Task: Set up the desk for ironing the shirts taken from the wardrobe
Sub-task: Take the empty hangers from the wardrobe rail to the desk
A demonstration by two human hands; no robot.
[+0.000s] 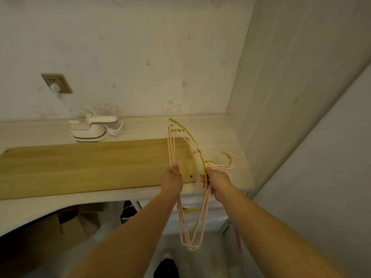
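Both bare forearms reach forward from the bottom of the head view, and between them hangs a bundle of thin pink and yellow-green plastic clothes hangers (pixel 189 217), empty of shirts. The left hand (pixel 173 178) pinches a pink bar of the bundle at its upper left; the right hand (pixel 215 181) is curled round the necks just below the hooks. The bundle sits over the right end of the flat tan wooden board (pixel 84 167), which lies on the pale wood-grain desk (pixel 212 127). Well to the left, beside the board's far edge, stands a small white steam iron (pixel 90 130), its cord apparently running up to the wall socket (pixel 57 83), though blur makes that uncertain. No shirt shows anywhere here. The step in hand looks like clearing away the emptied hangers; next they need a resting place off the board, probably the bare desk corner at right.
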